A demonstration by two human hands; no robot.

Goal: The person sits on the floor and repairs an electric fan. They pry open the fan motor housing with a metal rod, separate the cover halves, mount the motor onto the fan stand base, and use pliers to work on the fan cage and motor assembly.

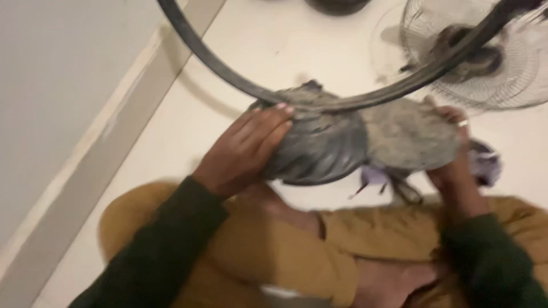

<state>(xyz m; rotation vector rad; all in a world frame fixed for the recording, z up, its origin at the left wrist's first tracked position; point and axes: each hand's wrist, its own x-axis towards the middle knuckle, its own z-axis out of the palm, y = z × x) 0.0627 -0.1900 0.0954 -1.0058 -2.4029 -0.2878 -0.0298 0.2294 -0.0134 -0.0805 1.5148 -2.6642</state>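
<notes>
From my remote view I see the dusty fan blade (342,142) held up over the lap, between both hands, approx. at knee level, so its dirty face is turned to the camera; I judge it is kept off the floor (268,51) so the surface can be reached from both sides. The left hand (245,151) lies flat on the dark, cleaner part of the blade, fingers stretched and spread, palm pressing, not closed around anything; wrist a bit bent, forearm in dark green sleeve coming from bottom left. The right hand (456,165) grips the grey dusty lobe at its edge, thumb side on top, a ring visible, and it seems to keep also a purple cloth (485,162) w/ it, but blur is strong, so I cannot tell how tight. A black guard ring (228,71) crosses in front of the blade, very near the camera. A wire fan grille (514,74) lies on the floor behind, well apart. Legs in mustard trousers (274,251) are folded below.
</notes>
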